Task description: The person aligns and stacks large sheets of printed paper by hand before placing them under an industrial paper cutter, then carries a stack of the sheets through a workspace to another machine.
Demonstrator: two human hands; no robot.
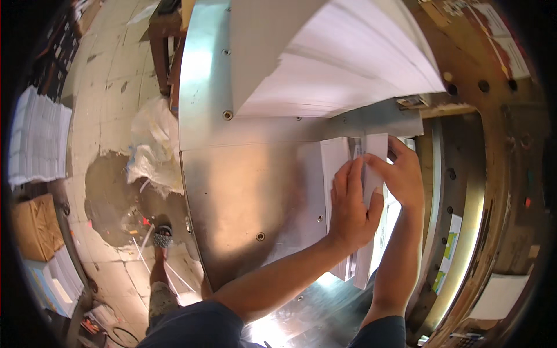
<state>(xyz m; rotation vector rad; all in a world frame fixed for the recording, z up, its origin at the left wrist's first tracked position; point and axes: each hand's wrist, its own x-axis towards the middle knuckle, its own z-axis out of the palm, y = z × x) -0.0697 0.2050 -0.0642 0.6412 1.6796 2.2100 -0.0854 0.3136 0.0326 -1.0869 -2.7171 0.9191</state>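
Two narrow white stacks of paper stand side by side on a shiny metal table (284, 191). My right hand (403, 177) grips the far end of the right paper stack (376, 145), thumb on the near face and fingers round its outer side. My left hand (351, 211) lies on the left paper stack (332, 153), fingers stretched out and thumb apart, close to the right stack. Both forearms hide part of the stacks' lower ends. Beyond them rises a much larger block of white paper (348, 69).
Right of the stacks runs a metal machine frame (458, 174) with a bright curved edge. Stacked sheets (40, 136) and a brown wrapped package (38, 226) stand at far left. A crumpled plastic sack (155, 145) lies on the tiled floor, near my sandalled foot (163, 233).
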